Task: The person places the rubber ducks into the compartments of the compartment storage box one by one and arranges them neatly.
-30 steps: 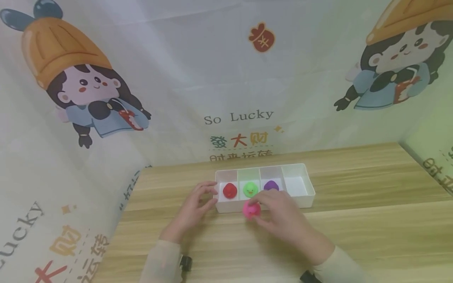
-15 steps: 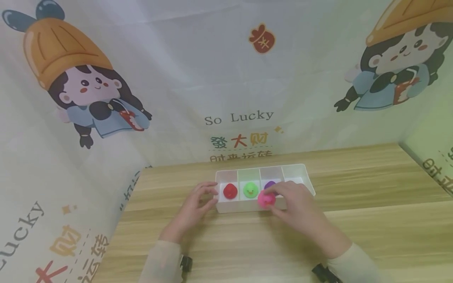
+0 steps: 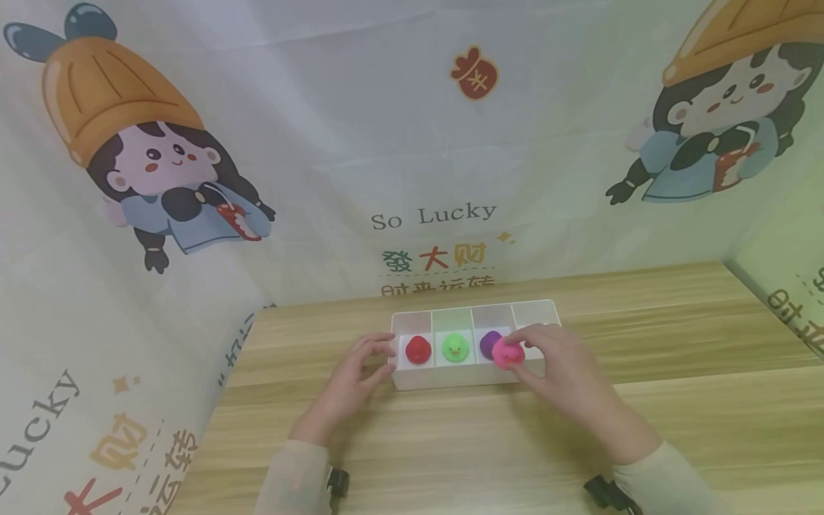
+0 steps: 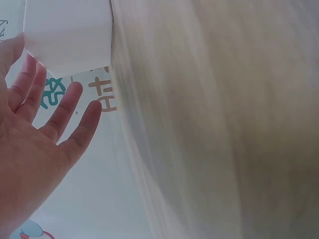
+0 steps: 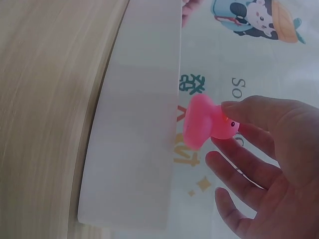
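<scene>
My right hand (image 3: 569, 372) pinches a pink rubber duck (image 5: 202, 124) by its head between thumb and fingers. In the head view the duck is over the front wall of a white divided box (image 3: 444, 377), partly covering a purple duck (image 3: 489, 344) in the third compartment. A red duck (image 3: 418, 350) sits in the leftmost compartment and a green duck (image 3: 455, 347) in the second. The right hand partly hides the rightmost compartment. At the box's left end is my left hand (image 3: 350, 375), its fingers spread and loosely bent, the thumb and fingertips at the wall.
The box stands on a wood-grain table (image 3: 450, 450), towards its back edge. Behind it hangs a pale printed cloth (image 3: 360, 143) with cartoon figures and lettering, which also covers the left and right sides.
My right hand has carried the pink duck rightwards and slightly up, from in front of the green duck to beside the purple one. The left hand has stayed at the box's left end.
</scene>
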Demonstrator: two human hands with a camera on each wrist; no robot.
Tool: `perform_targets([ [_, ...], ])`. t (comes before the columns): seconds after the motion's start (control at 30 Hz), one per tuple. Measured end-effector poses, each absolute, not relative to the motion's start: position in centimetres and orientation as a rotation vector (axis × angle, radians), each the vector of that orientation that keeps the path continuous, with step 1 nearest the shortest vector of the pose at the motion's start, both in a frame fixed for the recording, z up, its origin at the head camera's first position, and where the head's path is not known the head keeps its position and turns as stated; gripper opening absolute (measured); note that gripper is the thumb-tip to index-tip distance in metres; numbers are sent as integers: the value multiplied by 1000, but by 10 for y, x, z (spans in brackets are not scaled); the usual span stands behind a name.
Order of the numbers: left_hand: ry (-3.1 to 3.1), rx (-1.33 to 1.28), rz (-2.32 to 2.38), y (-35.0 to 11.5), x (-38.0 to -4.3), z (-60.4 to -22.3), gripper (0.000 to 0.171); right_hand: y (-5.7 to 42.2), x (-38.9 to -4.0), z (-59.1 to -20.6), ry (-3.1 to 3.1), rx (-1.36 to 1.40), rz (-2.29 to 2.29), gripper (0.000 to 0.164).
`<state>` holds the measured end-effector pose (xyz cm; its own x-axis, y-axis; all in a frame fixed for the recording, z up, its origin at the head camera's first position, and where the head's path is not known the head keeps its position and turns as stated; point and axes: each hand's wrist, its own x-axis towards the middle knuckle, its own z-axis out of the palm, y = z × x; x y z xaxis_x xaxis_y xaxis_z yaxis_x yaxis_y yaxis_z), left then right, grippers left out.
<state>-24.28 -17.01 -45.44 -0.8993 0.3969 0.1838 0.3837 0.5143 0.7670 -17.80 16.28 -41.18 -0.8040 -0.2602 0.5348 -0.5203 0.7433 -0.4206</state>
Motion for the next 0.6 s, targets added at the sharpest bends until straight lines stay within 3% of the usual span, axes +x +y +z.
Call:
perform_targets([
  [0.6,2727,699,1368,-170,-241,-453,16,191,-186,-415,-2567,485,729,30],
])
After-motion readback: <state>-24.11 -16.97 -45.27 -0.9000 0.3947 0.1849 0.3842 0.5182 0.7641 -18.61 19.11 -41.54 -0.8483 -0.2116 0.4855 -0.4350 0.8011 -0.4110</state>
